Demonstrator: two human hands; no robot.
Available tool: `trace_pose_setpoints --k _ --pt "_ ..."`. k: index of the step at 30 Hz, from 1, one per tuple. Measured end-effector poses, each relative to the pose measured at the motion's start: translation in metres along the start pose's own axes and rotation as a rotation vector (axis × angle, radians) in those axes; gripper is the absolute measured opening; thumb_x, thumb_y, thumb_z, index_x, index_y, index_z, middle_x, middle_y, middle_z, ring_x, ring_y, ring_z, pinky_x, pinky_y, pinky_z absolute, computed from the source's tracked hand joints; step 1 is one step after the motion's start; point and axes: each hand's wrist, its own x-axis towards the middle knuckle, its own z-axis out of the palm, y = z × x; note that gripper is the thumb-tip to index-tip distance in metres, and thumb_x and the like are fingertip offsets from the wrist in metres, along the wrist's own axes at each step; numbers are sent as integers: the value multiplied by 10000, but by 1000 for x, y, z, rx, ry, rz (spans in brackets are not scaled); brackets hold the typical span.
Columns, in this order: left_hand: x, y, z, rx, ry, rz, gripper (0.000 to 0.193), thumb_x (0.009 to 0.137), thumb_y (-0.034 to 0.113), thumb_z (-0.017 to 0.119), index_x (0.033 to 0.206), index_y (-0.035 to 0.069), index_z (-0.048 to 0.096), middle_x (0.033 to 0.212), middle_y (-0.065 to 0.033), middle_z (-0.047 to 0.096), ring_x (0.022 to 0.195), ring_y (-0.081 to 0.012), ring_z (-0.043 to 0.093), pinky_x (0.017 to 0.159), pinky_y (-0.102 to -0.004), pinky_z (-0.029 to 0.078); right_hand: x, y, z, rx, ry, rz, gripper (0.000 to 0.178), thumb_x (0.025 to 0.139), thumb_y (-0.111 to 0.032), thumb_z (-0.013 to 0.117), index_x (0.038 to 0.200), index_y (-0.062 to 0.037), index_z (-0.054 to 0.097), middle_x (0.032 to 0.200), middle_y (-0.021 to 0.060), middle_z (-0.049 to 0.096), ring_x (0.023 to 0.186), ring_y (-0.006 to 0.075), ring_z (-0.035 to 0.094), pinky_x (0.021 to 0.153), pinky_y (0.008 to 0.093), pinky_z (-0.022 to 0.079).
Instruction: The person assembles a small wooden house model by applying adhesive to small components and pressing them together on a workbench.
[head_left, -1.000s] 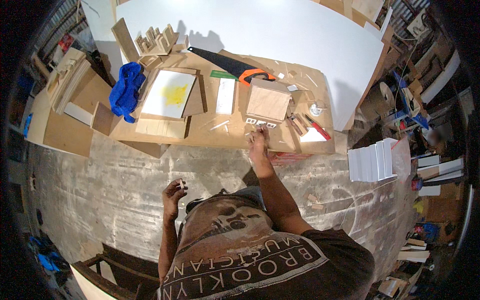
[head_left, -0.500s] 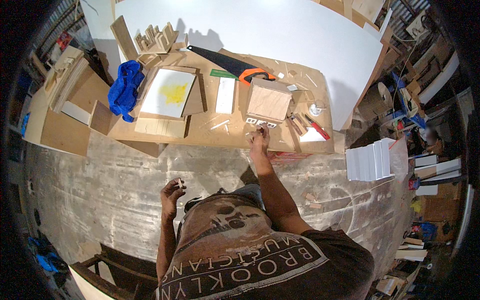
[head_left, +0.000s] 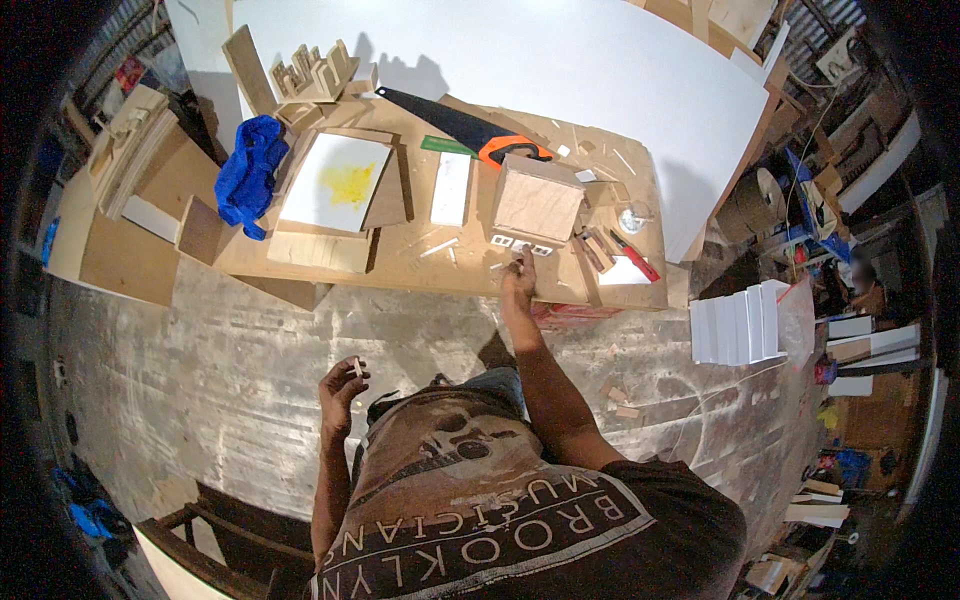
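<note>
A small wooden box (head_left: 538,198), like a little model house, stands on the workbench with a row of white window-like frames (head_left: 503,241) along its lower front. My right hand (head_left: 517,282) reaches up to these frames. Its index finger is stretched out and touches them, the thumb stands apart, and I see nothing gripped in it. Low beside my body, away from the bench, my left hand (head_left: 341,388) pinches a small pale strip (head_left: 359,368); its material is too small to tell. Thin white strips (head_left: 438,247) lie left of my right hand.
A handsaw (head_left: 450,123) with an orange handle lies behind the box. Right of it are a red knife (head_left: 640,261) and small wooden-handled tools (head_left: 594,250). Leftward sit a white panel (head_left: 451,190), a yellow-stained board (head_left: 335,182) and blue cloth (head_left: 251,176). White boards (head_left: 740,322) stand by the bench.
My right hand's index finger has straightened a little against the white frames, and the hand has shifted slightly. My left hand keeps its pinch in nearly the same place.
</note>
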Motion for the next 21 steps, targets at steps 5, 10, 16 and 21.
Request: trace_pose_setpoints --k 5,10,16,21 --pt "-3 -5 4 6 22 -2 375 821 93 661 1181 1 617 1046 -98 666 950 -210 645 809 -335 524 0 5 -1 -59 -64 2 618 846 60 480 1447 -27 364 1102 51 515 935 145 516 806 257 464" --pt "3 -5 17 5 4 -14 367 821 90 660 1176 3 623 1049 -99 668 954 -210 646 808 -336 527 19 36 -13 15 -95 -43 683 789 70 525 1446 -10 356 1060 19 532 915 137 520 800 259 464" --pt "-6 -3 16 16 33 -18 374 809 105 652 1167 2 626 1011 -94 671 937 -203 646 803 -327 525 3 17 -5 139 -125 44 636 755 62 576 1370 -34 444 972 -13 498 857 123 495 765 247 437" --pt "-4 4 23 48 6 3 380 807 114 641 1166 -8 619 985 -95 668 912 -199 642 789 -324 522 2 18 -21 123 -185 25 441 763 37 591 1189 -66 540 958 -15 512 870 116 495 769 263 428"
